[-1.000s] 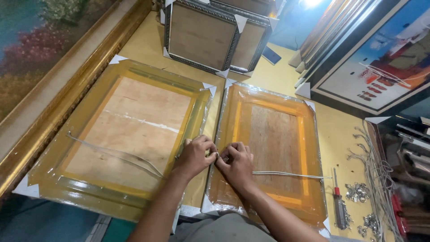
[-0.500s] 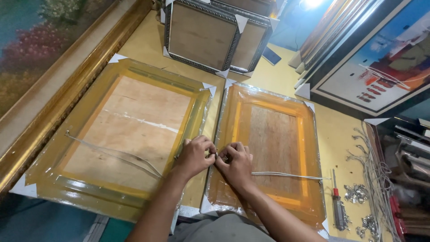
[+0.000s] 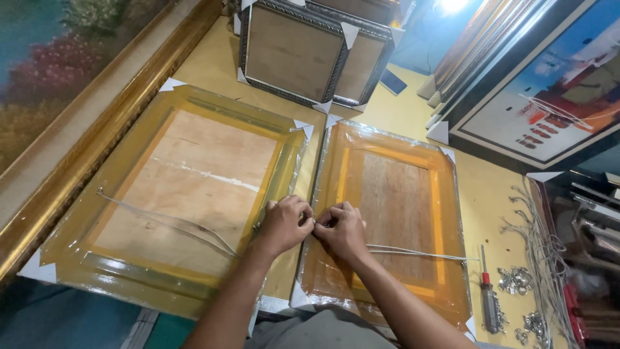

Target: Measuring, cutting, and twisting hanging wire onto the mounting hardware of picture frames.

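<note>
- a big gold-framed painting [image 3: 77,116] leans along the left edge of the yellow table [image 3: 497,213].
- two plastic-wrapped frames lie face down side by side: the left frame [image 3: 174,200] and the right frame [image 3: 394,220], both yellowish with bare wood backing.
- two darker frames [image 3: 303,52] stand at the far end; a colourful picture [image 3: 549,103] leans at the right.
- the left hand [image 3: 284,223] and right hand [image 3: 342,229] meet at the gap between the two wrapped frames, fingers curled and pinched on something small at the right frame's left edge; what exactly they grip cannot be told.
- a thin hanging wire [image 3: 413,253] runs from the right hand across the right frame's back.
- a red-handled screwdriver [image 3: 487,291] lies right of that frame, just beside small metal hooks [image 3: 516,279].
</note>
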